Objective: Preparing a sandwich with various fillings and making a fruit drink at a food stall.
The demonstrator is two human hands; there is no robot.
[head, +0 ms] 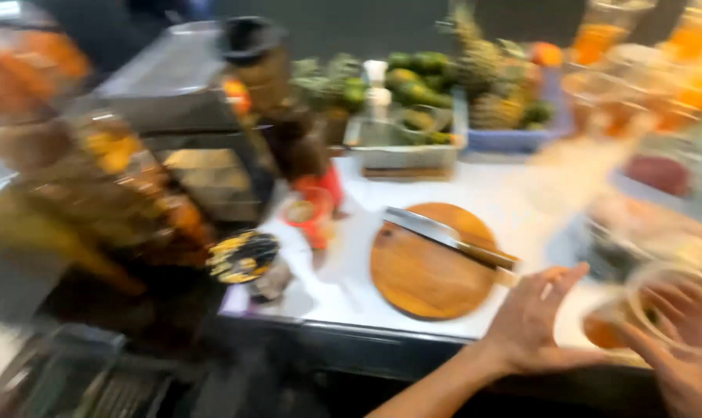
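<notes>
Two hands of mine sit at the lower right of the frame, and the whole head view is smeared with motion blur. My right hand [688, 348] wraps a clear plastic cup [653, 310] at the far right edge; the cup is round-rimmed, see-through, with something orange low inside it, though the blur hides what it is. My fingers [668, 298] curl around its wall, clamped on it. My left hand [533, 321] lies just beside the cup, flat and open, fingers spread and pointing up and right, the forearm running in from the bottom edge; it grips nothing.

Just left of that hand, at centre frame, rests a round wooden cutting board [428, 267], smooth and brown, with a broad steel cleaver [444, 236] laid slantwise across its upper part, handle toward my left hand. Both lie on a white countertop [351, 294] with a dark front edge.

At the upper middle stands a pale rectangular tray [405, 151] holding green fruit, and right of it a blue crate [513, 139] with spiky pineapples [490, 77]. A grey metal machine [188, 93] fills the upper left, with a red cup [308, 213] near its foot. Blurred clear cups of orange drink [691, 70] crowd the upper right.
</notes>
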